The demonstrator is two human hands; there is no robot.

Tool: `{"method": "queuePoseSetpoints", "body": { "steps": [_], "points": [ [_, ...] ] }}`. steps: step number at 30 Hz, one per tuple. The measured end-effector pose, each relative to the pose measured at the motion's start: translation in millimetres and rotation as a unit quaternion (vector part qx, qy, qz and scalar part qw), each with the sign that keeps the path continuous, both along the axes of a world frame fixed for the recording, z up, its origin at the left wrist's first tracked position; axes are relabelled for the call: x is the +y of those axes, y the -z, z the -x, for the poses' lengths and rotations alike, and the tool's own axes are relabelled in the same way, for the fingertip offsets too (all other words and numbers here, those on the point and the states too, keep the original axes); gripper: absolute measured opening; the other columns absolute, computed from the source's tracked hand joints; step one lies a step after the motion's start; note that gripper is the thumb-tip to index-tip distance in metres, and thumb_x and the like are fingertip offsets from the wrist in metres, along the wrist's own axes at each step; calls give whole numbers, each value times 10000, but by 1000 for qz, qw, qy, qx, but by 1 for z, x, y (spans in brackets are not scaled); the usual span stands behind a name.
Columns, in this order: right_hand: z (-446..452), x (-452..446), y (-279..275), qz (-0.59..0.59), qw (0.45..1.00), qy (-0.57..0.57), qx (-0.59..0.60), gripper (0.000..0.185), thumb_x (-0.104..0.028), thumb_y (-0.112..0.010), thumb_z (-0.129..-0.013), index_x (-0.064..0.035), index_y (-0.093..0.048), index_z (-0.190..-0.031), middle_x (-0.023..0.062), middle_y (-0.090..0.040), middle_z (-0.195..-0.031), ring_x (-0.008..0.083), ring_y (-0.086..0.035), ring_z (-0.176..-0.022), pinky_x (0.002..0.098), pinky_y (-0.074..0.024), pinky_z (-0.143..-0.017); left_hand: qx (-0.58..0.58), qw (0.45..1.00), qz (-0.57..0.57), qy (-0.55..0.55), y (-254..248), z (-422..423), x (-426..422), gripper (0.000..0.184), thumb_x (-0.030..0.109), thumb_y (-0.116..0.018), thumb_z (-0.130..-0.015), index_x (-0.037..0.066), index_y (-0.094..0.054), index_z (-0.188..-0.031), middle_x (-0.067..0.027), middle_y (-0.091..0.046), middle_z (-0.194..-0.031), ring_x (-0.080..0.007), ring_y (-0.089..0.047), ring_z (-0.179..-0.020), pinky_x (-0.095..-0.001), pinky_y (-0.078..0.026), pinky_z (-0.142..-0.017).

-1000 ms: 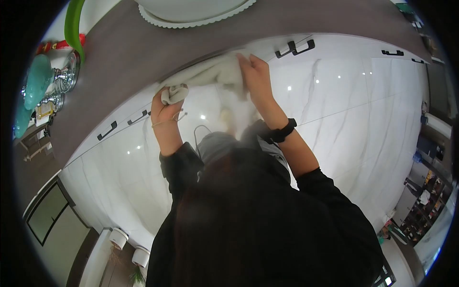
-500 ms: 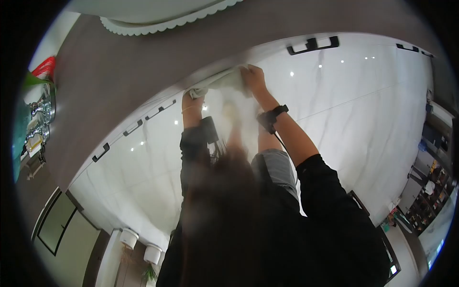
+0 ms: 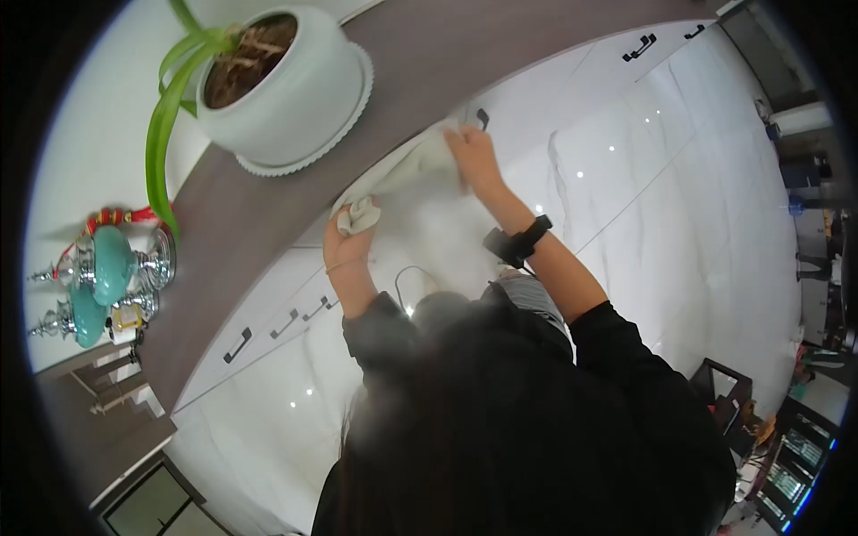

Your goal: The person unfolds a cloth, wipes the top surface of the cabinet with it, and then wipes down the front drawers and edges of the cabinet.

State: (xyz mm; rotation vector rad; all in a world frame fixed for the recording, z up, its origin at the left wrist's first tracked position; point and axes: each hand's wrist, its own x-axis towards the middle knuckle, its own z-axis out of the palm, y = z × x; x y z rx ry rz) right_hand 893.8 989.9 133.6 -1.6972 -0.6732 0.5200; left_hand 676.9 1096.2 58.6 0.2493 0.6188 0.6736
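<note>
A pale, cream-coloured cloth (image 3: 407, 170) is stretched between my two hands along the front edge of a dark brown cabinet top (image 3: 393, 98). My left hand (image 3: 347, 237) is closed around one bunched end, with a crumpled fold poking out over the fingers. At the other end, my right hand (image 3: 472, 156) pinches the cloth's corner near a black drawer handle (image 3: 483, 119). The lower part of the cloth is blurred against the pale floor. Whether the cloth touches the cabinet edge, I cannot tell.
A potted plant in a white pot (image 3: 290, 98) stands on the cabinet top, on a scalloped saucer (image 3: 357, 98). Turquoise and silver ornaments (image 3: 113, 268) are at the far left. White drawer fronts with black handles (image 3: 238, 346) line the cabinet. Marble-patterned floor (image 3: 643, 241) lies below.
My view has shifted, bringing the whole pot and more of the ornaments into sight. Both hands still hold the cloth along the cabinet edge, and my left hand appears lower in view.
</note>
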Motion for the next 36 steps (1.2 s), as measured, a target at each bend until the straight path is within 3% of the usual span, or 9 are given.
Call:
{"method": "queuePoseSetpoints", "body": {
  "steps": [2,5,7,10,13,20,26,29,36],
  "points": [
    [-5,-5,2,-9,999,30,31,279,-223,-600,-858,51,-642,-885,173,-643,-747,207,-609,-702,335,-458,-659,-115,966,212,-93,-4,-14,1,391,142,-685,-809,-17,-561,-1143,-98,-626,-1084,-204,-585,-990,-285,-462,-878],
    [-13,-3,44,21,998,29,-42,298,-239,-624,-846,51,-590,-786,151,-574,-643,187,-544,-618,342,-423,-598,-55,944,274,-176,23,-26,5,261,38,-450,-900,13,-505,-1153,-146,-550,-1141,-318,-493,-1076,-541,-369,-960],
    [-23,-12,46,80,995,-30,47,330,-244,-641,-839,39,-536,-706,109,-501,-560,174,-465,-548,346,-384,-546,270,957,-98,-29,57,-34,-8,248,71,-479,-902,-1,-533,-1133,-129,-584,-1130,-284,-534,-1065,-427,-406,-951],
    [-55,-33,54,0,995,-102,-11,387,-255,-663,-828,11,-460,-634,55,-382,-503,146,-347,-515,339,-326,-497,270,936,-212,-76,81,-59,-15,211,57,-471,-899,7,-561,-1083,-123,-610,-1089,-267,-567,-1034,-403,-435,-931],
    [-111,-55,42,-25,993,-103,45,354,-263,-657,-847,-1,-516,-655,35,-403,-515,103,-346,-531,317,-326,-498,8,958,166,-233,16,-104,-41,181,31,-474,-892,16,-569,-1046,-120,-611,-1044,-254,-571,-1004,-416,-457,-896],
    [-234,-61,2,-30,951,-141,275,280,-256,-634,-868,21,-650,-832,20,-609,-674,91,-542,-622,274,-431,-589,16,969,85,-234,-21,-212,-63,189,23,-455,-896,-27,-561,-1045,-155,-601,-1055,-252,-567,-1005,-381,-481,-869],
    [-303,-63,4,9,951,-97,293,277,-244,-605,-889,25,-648,-839,57,-631,-729,113,-571,-641,275,-445,-596,55,972,55,-220,-56,-292,-82,192,4,-453,-897,-56,-563,-1042,-155,-602,-1069,-258,-571,-1011,-349,-500,-861],
    [-342,-76,0,-114,898,-77,419,279,-242,-597,-894,27,-645,-839,58,-634,-739,113,-569,-639,271,-444,-588,48,973,110,-199,-56,-344,-85,205,27,-444,-907,-56,-560,-1055,-143,-605,-1069,-253,-578,-1002,-346,-500,-851],
    [-409,-85,-9,-81,958,-25,274,238,-219,-595,-889,13,-638,-863,40,-615,-713,91,-569,-590,227,-462,-539,-3,952,280,-123,-29,-412,-70,223,95,-426,-935,28,-562,-1098,-111,-598,-1081,-251,-560,-1009,-400,-467,-879]
  ]
}}
